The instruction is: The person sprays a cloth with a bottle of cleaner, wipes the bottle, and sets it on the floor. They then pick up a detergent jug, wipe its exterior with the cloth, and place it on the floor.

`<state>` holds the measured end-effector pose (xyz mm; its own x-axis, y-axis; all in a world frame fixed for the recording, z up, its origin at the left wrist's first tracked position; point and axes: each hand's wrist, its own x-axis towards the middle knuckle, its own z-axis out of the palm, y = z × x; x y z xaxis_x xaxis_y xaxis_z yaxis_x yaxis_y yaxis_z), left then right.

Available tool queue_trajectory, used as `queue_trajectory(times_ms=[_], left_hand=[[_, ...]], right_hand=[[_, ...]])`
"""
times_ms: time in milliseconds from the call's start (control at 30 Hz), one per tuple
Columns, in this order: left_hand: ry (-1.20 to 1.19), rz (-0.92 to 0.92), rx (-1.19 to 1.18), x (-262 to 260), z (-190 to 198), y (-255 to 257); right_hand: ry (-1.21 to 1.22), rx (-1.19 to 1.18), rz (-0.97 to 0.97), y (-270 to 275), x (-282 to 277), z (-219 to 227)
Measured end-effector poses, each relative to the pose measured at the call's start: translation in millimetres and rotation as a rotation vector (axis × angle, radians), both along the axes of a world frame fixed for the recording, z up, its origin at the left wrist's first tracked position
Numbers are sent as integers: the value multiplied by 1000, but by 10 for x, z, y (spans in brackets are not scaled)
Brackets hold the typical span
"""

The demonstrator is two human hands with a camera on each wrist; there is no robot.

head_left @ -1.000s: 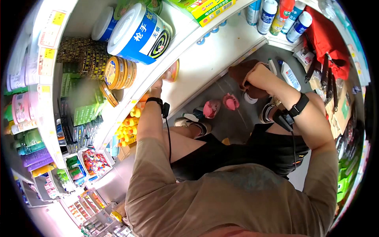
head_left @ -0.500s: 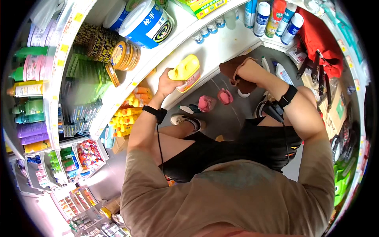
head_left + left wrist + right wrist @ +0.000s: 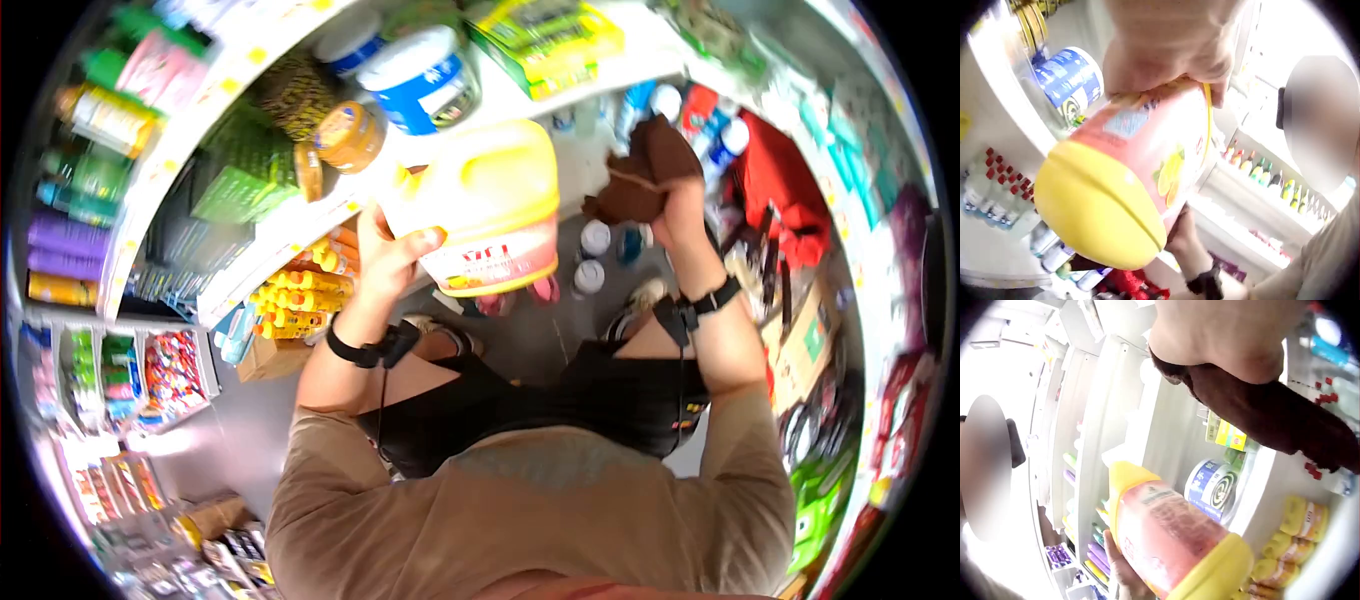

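Shop shelving, packed w/ stock, curves round a person low on the grey floor, knees apart. L hand has its fingers gripping a yellow jug w/ pink label, held up off the floor; contents can't be seen. R hand: fingers clutch a bunched brown cloth, near the jug, not touching it. White-lidded jars sit on floor btwn feet & shelf. White shelf edge runs close on L, yellow btls below it. Narrow floor strip btwn legs. Further: blue tub up on shelf; red fabric & spray cans crowd the R.
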<state>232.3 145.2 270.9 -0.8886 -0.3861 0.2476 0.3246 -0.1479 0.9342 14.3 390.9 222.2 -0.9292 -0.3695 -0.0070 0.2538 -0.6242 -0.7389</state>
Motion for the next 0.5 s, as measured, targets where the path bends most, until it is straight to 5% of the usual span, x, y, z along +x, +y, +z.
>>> queue_trajectory(times_ms=[167, 233, 333, 400, 500], left_hand=[[211, 91, 112, 22, 241, 193], [237, 98, 101, 16, 270, 215], [254, 143, 53, 10, 266, 247], [252, 164, 54, 20, 264, 285], [249, 173, 45, 43, 163, 229]], right_hand=[[145, -100, 308, 77, 33, 39], [283, 8, 205, 35, 357, 367], [1100, 911, -230, -23, 641, 869], [1525, 1309, -384, -211, 914, 1304], [1733, 1819, -516, -576, 1103, 1322]])
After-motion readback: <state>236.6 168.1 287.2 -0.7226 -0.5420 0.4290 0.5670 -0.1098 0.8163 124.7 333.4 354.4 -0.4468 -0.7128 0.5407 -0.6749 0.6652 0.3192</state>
